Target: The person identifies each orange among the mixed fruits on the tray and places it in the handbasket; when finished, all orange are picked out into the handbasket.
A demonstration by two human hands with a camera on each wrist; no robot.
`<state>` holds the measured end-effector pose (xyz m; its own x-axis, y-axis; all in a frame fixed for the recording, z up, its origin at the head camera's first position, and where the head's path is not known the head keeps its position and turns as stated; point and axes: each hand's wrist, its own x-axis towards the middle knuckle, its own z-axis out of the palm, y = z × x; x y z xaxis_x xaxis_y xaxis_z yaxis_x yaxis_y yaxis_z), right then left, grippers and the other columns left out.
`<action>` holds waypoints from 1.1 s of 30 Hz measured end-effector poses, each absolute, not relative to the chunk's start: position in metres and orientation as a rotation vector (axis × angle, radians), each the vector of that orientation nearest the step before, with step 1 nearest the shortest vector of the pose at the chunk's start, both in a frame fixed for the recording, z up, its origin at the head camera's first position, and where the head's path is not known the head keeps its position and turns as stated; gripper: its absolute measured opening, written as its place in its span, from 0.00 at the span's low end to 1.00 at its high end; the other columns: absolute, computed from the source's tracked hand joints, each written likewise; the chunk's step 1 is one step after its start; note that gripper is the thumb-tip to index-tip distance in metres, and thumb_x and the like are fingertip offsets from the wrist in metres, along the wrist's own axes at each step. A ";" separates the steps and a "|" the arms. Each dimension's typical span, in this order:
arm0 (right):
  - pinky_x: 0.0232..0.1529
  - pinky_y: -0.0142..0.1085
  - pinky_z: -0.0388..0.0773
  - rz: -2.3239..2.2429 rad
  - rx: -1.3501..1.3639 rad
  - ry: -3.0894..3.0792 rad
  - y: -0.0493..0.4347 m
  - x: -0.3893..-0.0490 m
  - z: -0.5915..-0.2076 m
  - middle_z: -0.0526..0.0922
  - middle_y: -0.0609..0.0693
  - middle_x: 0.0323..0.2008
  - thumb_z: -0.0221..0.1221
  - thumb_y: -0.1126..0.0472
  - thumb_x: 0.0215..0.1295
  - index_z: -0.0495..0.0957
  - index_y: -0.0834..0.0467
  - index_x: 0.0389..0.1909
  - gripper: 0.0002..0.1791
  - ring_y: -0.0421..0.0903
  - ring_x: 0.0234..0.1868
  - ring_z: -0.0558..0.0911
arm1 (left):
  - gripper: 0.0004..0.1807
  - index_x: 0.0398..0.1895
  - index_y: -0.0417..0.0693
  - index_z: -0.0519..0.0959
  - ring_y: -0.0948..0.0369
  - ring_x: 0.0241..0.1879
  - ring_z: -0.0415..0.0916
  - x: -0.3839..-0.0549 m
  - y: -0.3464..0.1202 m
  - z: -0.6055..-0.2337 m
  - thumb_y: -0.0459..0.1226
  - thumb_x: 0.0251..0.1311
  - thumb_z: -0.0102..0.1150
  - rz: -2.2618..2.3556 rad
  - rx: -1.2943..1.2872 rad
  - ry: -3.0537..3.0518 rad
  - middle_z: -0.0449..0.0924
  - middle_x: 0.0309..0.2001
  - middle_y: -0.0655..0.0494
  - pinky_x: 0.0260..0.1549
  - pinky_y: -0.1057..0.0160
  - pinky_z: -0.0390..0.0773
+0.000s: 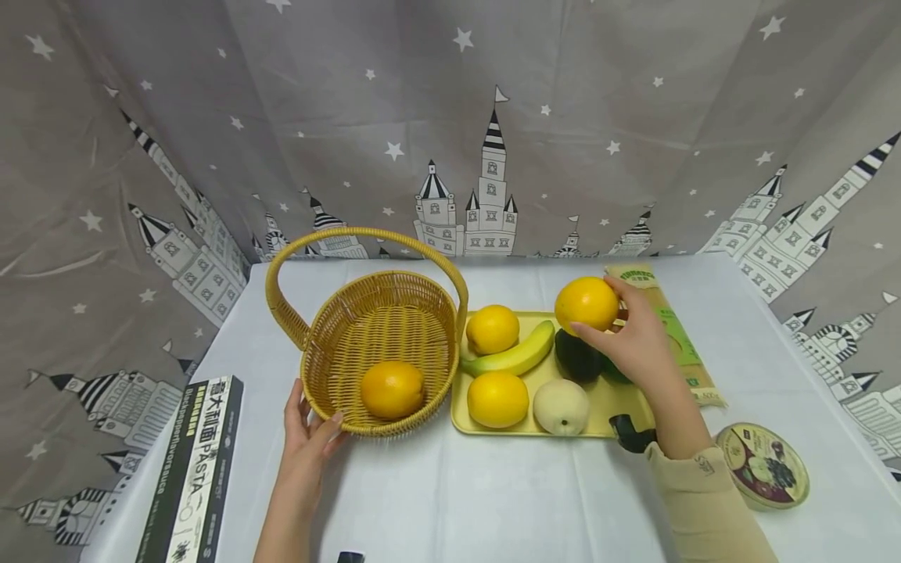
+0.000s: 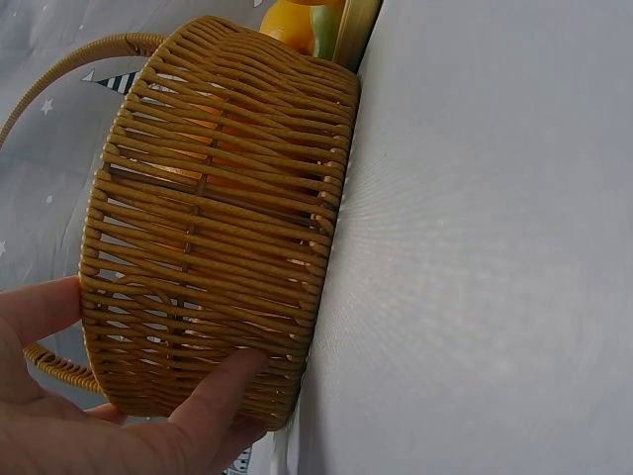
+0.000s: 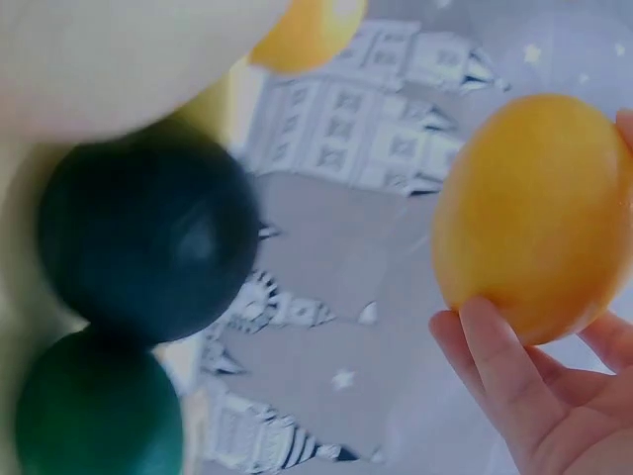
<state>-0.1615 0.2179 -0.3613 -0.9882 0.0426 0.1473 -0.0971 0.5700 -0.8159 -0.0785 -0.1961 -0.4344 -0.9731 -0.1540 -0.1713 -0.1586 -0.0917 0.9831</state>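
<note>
In the head view, my left hand (image 1: 307, 438) holds the near left side of a wicker basket (image 1: 385, 277) with a tall handle. Its thumb lies at the rim, and fingers press the woven wall (image 2: 213, 233) in the left wrist view. One oval orange-yellow fruit (image 1: 393, 390) lies in the basket. My right hand (image 1: 637, 336) grips another oval orange-yellow fruit (image 3: 534, 218) between thumb and fingers, raised above a yellow tray (image 1: 619, 413). On the tray are two similar fruits (image 1: 497, 399), a banana (image 1: 517, 356), a pale round fruit (image 1: 561, 407) and a dark avocado-like fruit (image 1: 577, 356).
A green round item (image 3: 99, 406) sits beside the dark fruit, partly hidden by my right hand in the head view. Behind the right arm lies a green-and-tan packet (image 1: 669, 320). A round tub (image 1: 763, 465) stands at right, a pasta box (image 1: 190, 469) at left.
</note>
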 end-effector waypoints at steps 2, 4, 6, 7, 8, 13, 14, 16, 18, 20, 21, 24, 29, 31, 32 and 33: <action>0.53 0.52 0.76 1.414 0.083 -2.642 0.210 -0.156 -0.357 0.63 0.60 0.65 0.70 0.47 0.53 0.55 0.55 0.74 0.51 0.60 0.55 0.71 | 0.47 0.77 0.61 0.28 0.48 0.73 0.44 -0.078 -0.196 -0.434 0.30 0.69 0.48 2.287 -0.368 2.121 0.26 0.75 0.46 0.52 0.65 0.74; 0.52 0.51 0.77 1.435 0.117 -2.634 0.203 -0.150 -0.353 0.64 0.59 0.64 0.71 0.47 0.52 0.56 0.55 0.73 0.50 0.59 0.54 0.72 | 0.47 0.77 0.61 0.28 0.48 0.73 0.44 -0.079 -0.195 -0.434 0.30 0.69 0.48 2.284 -0.369 2.123 0.26 0.75 0.46 0.54 0.63 0.73; 0.51 0.51 0.78 1.436 0.157 -2.636 0.195 -0.145 -0.351 0.65 0.58 0.64 0.72 0.47 0.51 0.58 0.54 0.72 0.50 0.58 0.54 0.73 | 0.47 0.77 0.61 0.28 0.48 0.73 0.44 -0.079 -0.195 -0.434 0.30 0.69 0.48 2.278 -0.373 2.124 0.26 0.76 0.47 0.55 0.61 0.72; 0.51 0.51 0.79 1.436 0.178 -2.639 0.192 -0.143 -0.350 0.65 0.57 0.64 0.72 0.46 0.51 0.58 0.54 0.72 0.50 0.58 0.54 0.74 | 0.47 0.77 0.62 0.28 0.48 0.73 0.44 -0.079 -0.195 -0.434 0.30 0.69 0.48 2.277 -0.374 2.125 0.26 0.76 0.47 0.55 0.61 0.72; 0.51 0.51 0.79 1.440 0.198 -2.639 0.189 -0.141 -0.350 0.66 0.57 0.64 0.72 0.46 0.51 0.58 0.53 0.72 0.49 0.57 0.54 0.74 | 0.47 0.77 0.62 0.28 0.49 0.73 0.44 -0.079 -0.195 -0.434 0.30 0.69 0.48 2.274 -0.376 2.126 0.26 0.76 0.48 0.54 0.62 0.72; 0.54 0.48 0.77 1.422 0.303 -2.673 0.172 -0.131 -0.347 0.65 0.52 0.65 0.72 0.44 0.50 0.59 0.50 0.71 0.49 0.53 0.55 0.74 | 0.47 0.77 0.62 0.29 0.48 0.73 0.44 -0.079 -0.195 -0.435 0.30 0.69 0.49 2.287 -0.363 2.124 0.26 0.76 0.47 0.50 0.67 0.75; 0.55 0.47 0.77 1.419 0.326 -2.679 0.168 -0.130 -0.347 0.65 0.52 0.65 0.72 0.43 0.49 0.59 0.50 0.71 0.50 0.52 0.56 0.74 | 0.47 0.77 0.62 0.28 0.48 0.73 0.43 -0.079 -0.195 -0.436 0.30 0.69 0.48 2.289 -0.361 2.120 0.25 0.75 0.47 0.50 0.67 0.75; 0.56 0.46 0.76 1.404 0.363 -2.694 0.160 -0.127 -0.346 0.66 0.50 0.65 0.72 0.43 0.49 0.60 0.48 0.71 0.50 0.50 0.56 0.73 | 0.47 0.77 0.62 0.28 0.48 0.73 0.44 -0.079 -0.196 -0.436 0.30 0.69 0.48 2.285 -0.368 2.122 0.26 0.76 0.47 0.52 0.65 0.75; 0.55 0.44 0.77 1.375 0.415 -2.709 0.151 -0.126 -0.346 0.67 0.48 0.65 0.72 0.43 0.48 0.60 0.47 0.71 0.49 0.48 0.57 0.73 | 0.47 0.76 0.62 0.28 0.48 0.73 0.43 -0.078 -0.196 -0.435 0.30 0.69 0.48 2.282 -0.373 2.123 0.26 0.76 0.48 0.55 0.59 0.72; 0.55 0.43 0.77 1.350 0.477 -2.716 0.142 -0.125 -0.346 0.67 0.46 0.64 0.73 0.43 0.48 0.61 0.46 0.70 0.49 0.46 0.58 0.73 | 0.47 0.76 0.63 0.28 0.49 0.73 0.43 -0.078 -0.196 -0.435 0.30 0.69 0.48 2.278 -0.379 2.123 0.25 0.76 0.49 0.57 0.54 0.69; 0.54 0.42 0.77 1.343 0.507 -2.716 0.137 -0.124 -0.347 0.67 0.45 0.64 0.73 0.43 0.48 0.61 0.45 0.70 0.48 0.45 0.57 0.73 | 0.47 0.76 0.63 0.28 0.49 0.73 0.43 -0.078 -0.196 -0.434 0.30 0.69 0.48 2.277 -0.380 2.123 0.25 0.76 0.49 0.58 0.52 0.68; 0.54 0.43 0.78 1.356 0.594 -2.704 0.121 -0.126 -0.350 0.68 0.42 0.62 0.73 0.45 0.47 0.63 0.43 0.69 0.46 0.43 0.56 0.73 | 0.47 0.76 0.63 0.28 0.49 0.73 0.43 -0.079 -0.196 -0.434 0.30 0.70 0.48 2.277 -0.376 2.127 0.26 0.76 0.49 0.57 0.53 0.68; 0.55 0.40 0.75 1.265 0.792 -2.749 0.083 -0.140 -0.359 0.69 0.43 0.62 0.72 0.43 0.48 0.63 0.45 0.69 0.46 0.41 0.56 0.73 | 0.47 0.76 0.63 0.28 0.49 0.73 0.43 -0.080 -0.197 -0.434 0.30 0.69 0.48 2.287 -0.365 2.115 0.26 0.76 0.49 0.54 0.60 0.72; 0.55 0.39 0.74 1.198 0.876 -2.780 0.068 -0.146 -0.361 0.69 0.44 0.63 0.70 0.41 0.49 0.62 0.47 0.69 0.47 0.41 0.57 0.72 | 0.48 0.76 0.63 0.28 0.50 0.73 0.43 -0.079 -0.197 -0.435 0.30 0.69 0.48 2.293 -0.371 2.100 0.26 0.76 0.49 0.53 0.62 0.74; 0.55 0.40 0.74 1.168 0.899 -2.789 0.062 -0.148 -0.361 0.69 0.44 0.62 0.70 0.41 0.49 0.62 0.47 0.69 0.46 0.41 0.57 0.72 | 0.48 0.76 0.63 0.28 0.50 0.73 0.42 -0.079 -0.197 -0.435 0.30 0.69 0.49 2.295 -0.375 2.095 0.26 0.76 0.49 0.53 0.63 0.74; 0.54 0.40 0.75 1.145 0.924 -2.793 0.055 -0.150 -0.360 0.69 0.45 0.63 0.70 0.41 0.49 0.63 0.47 0.69 0.46 0.41 0.57 0.72 | 0.48 0.76 0.63 0.28 0.50 0.73 0.42 -0.079 -0.197 -0.435 0.31 0.69 0.50 2.295 -0.379 2.094 0.26 0.76 0.49 0.52 0.64 0.75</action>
